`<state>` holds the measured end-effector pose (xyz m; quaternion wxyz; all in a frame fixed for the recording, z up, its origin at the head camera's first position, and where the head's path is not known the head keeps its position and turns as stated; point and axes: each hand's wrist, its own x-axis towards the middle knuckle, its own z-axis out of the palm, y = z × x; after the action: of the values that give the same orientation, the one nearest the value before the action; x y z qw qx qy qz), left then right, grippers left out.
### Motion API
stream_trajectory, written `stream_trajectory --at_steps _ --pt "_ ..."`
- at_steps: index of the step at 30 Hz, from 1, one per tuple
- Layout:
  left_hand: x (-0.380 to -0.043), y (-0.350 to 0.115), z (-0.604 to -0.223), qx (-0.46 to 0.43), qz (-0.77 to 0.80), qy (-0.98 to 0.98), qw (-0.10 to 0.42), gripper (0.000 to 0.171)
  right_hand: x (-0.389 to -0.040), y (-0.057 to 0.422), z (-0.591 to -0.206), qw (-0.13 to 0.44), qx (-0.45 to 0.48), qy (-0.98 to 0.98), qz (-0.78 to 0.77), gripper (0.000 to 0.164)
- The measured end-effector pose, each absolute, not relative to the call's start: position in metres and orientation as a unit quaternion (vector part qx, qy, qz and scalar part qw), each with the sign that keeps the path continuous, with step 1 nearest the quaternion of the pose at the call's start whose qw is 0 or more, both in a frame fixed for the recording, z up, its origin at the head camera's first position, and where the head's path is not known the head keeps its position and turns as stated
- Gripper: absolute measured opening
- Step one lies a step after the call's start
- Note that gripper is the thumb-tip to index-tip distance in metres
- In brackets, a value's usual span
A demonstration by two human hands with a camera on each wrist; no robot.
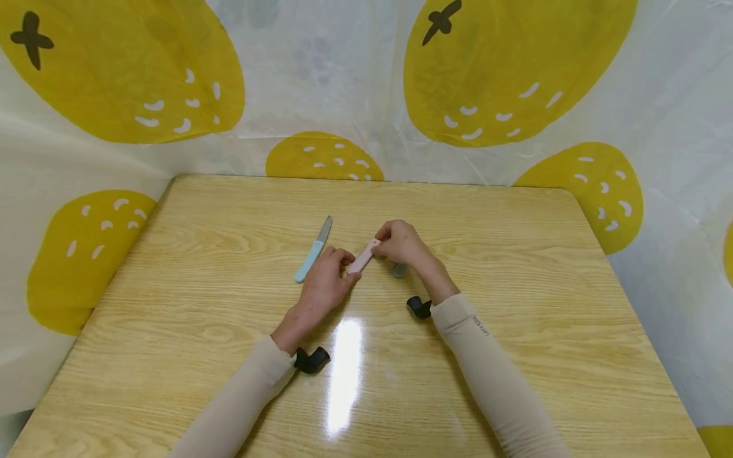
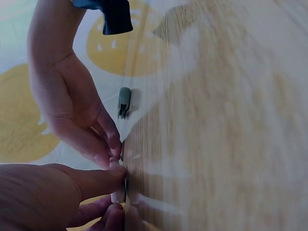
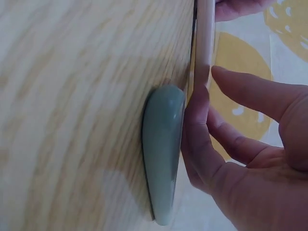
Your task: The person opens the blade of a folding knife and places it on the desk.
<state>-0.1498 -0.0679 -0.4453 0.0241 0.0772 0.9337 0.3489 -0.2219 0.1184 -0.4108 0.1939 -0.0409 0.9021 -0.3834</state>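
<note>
At the far left, a white cloth with big yellow fruit shapes is seen, and it is hung along the back and right too. Next to it, a light brown wooden worktop is seen. A long beige sleeve is worn on the left arm, and a small black curved piece is seen by its cuff. Past that, a knife with a pale blue handle and a grey metal blade is laid on the worktop, with the blade pointed away. Just beside it is the left hand. The near end of a slim, straight, pale pink handle is pinched by its thumb and fingers. The pink handle is held slanted between the two hands, near the middle of the worktop; whether the wood is touched by it cannot be told. A smooth, rounded, grey-green object is partly hidden under the right hand. The far end of the pink handle is pinched by that hand. Farther right, another black curved piece is seen by a second beige sleeve.
</note>
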Motion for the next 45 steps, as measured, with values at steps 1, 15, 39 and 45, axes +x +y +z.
stream_trajectory --at_steps 1,15,39,45 --pt "-0.149 -0.068 -0.445 0.076 0.352 0.933 0.025 0.031 -0.222 0.12 -0.411 0.194 -0.045 0.898 -0.391 0.03" --pt "-0.15 -0.071 -0.444 0.039 0.438 0.897 0.027 0.027 -0.227 0.128 -0.414 0.207 -0.077 0.807 -0.548 0.043" --pt "-0.156 -0.085 -0.44 0.08 0.518 0.851 -0.041 0.031 -0.223 0.122 -0.416 0.256 -0.177 0.79 -0.528 0.02" --pt "-0.159 -0.087 -0.439 0.075 0.543 0.835 -0.045 0.033 -0.223 0.12 -0.415 0.246 -0.159 0.794 -0.533 0.02"
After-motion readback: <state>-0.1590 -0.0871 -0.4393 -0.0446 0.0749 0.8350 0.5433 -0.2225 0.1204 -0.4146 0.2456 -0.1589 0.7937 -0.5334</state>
